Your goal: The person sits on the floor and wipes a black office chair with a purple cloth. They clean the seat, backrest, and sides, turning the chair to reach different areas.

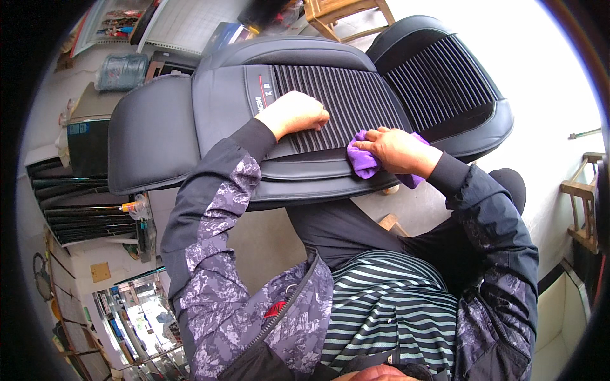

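Observation:
A black leather-look car seat cover (228, 90) with a ribbed fabric centre lies across the view in front of me, its headrest part at the left and its seat part at the upper right. My left hand (296, 113) rests on the edge of the ribbed panel, beside the printed lettering, with its fingers curled; whether anything is under them is hidden. My right hand (398, 148) holds a purple cloth (363, 159) against the near side bolster, close to where the backrest meets the seat part.
A wooden stool (350, 12) stands behind the seat cover, another (584, 202) at the far right. Left are a wrapped blue bundle (122, 70), a dark box (88, 147) and a rack of dark rods (86, 209). A glass display case (143, 324) is at the lower left.

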Demonstrator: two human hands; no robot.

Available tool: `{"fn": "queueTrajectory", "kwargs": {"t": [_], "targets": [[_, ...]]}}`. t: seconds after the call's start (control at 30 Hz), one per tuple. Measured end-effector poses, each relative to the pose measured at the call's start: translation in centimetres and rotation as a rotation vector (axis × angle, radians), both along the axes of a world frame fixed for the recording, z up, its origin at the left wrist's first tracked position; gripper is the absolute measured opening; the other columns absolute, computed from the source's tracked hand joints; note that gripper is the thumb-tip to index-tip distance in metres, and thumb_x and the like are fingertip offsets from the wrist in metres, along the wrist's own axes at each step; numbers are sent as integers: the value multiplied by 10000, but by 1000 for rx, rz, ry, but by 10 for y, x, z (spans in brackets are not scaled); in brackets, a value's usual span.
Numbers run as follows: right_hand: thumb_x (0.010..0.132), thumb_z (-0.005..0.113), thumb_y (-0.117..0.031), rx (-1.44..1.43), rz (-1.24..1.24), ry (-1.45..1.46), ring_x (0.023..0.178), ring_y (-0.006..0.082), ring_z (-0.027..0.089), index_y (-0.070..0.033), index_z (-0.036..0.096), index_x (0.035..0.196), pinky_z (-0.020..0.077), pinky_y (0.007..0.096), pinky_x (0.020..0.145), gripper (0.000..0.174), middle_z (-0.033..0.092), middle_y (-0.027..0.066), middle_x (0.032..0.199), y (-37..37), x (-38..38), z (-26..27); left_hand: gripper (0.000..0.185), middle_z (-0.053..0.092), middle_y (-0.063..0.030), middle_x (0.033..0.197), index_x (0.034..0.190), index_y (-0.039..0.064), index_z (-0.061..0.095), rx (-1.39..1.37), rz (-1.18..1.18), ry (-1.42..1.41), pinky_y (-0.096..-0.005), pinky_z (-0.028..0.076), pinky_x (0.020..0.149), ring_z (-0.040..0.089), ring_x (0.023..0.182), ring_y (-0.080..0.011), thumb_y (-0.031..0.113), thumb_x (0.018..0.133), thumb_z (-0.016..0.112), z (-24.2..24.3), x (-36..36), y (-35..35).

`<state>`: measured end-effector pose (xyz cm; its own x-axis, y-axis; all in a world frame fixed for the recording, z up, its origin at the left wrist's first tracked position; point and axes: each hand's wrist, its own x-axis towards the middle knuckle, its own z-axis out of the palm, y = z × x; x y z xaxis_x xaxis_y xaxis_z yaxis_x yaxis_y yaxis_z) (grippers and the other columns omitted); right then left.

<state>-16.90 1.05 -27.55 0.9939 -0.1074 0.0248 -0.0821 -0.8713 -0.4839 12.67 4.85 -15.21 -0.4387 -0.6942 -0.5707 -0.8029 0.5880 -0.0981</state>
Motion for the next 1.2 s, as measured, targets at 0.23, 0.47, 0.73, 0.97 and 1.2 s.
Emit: {"fn": "queueTrajectory", "kwargs": {"t": [0.23,0.47,0.73,0.97,1.2], "targets": [[956,730,-91,-8,8,32,1290,367,718,-161,638,1617,608,457,1060,671,688,153,1492,-2,0,5,186,755,-56,940,964,149,752,-25,-136,64,-467,630,784,795,927,-299,324,937,808,-13,-5,4],[950,734,-92,-8,-6,12,1288,378,724,-166,644,1609,598,466,1079,669,687,164,1503,0,-1,2,167,736,-60,923,931,144,730,-21,-150,64,-466,631,777,791,910,-303,296,927,800,-15,-12,6],[976,722,-92,-2,-15,8,1292,378,719,-153,652,1599,597,473,1085,630,701,165,1465,1,-2,5,95,736,-41,1008,1065,156,739,-151,-182,-20,-423,653,842,791,1000,-270,176,1009,666,-5,-1,0],[978,720,-90,5,-11,15,1279,374,716,-152,654,1598,602,477,1078,626,702,161,1465,-2,-2,3,180,771,-40,1083,1089,186,826,-48,89,-103,-439,636,915,787,1071,-284,129,991,686,8,9,-6],[970,723,-87,-20,-17,38,1269,365,722,-159,656,1593,616,472,1048,631,695,151,1478,-3,-3,2,191,753,-54,1097,1032,189,831,107,108,32,-450,610,927,752,1101,-309,90,962,683,-1,3,3]]}}
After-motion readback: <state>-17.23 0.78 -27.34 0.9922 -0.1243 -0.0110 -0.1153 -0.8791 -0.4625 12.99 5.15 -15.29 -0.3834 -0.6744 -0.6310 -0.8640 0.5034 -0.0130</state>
